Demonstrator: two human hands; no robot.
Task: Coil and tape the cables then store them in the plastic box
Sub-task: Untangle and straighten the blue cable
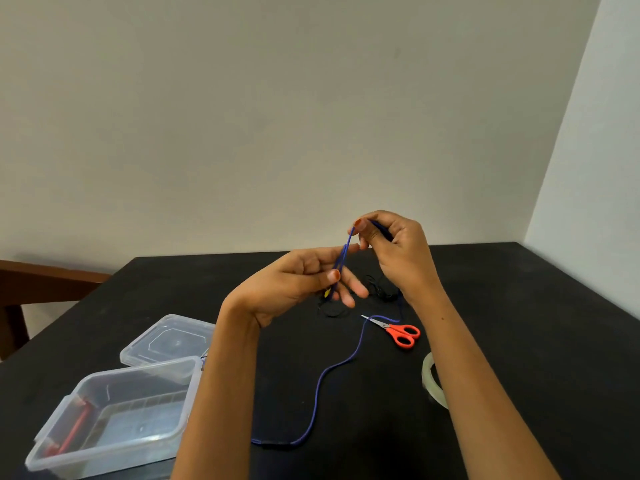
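A blue cable [323,375] trails across the black table and rises into both hands above its middle. My left hand [298,285] pinches a folded length of it between thumb and fingers, a yellow tip showing below. My right hand [398,251], just higher and to the right, pinches the top of the same loop. The clear plastic box [86,448] stands at the near left, with a red cable [74,431] coiled inside. A black cable [379,289] lies loose on the table behind my hands. A roll of clear tape [431,375] rests on the right, partly hidden by my right forearm.
The box's clear lid [166,337] lies just behind the box. Orange-handled scissors [398,332] lie right of centre, over the blue cable. The table [536,341] stands against a wall and a corner at right. A wooden piece of furniture [41,282] is at the far left.
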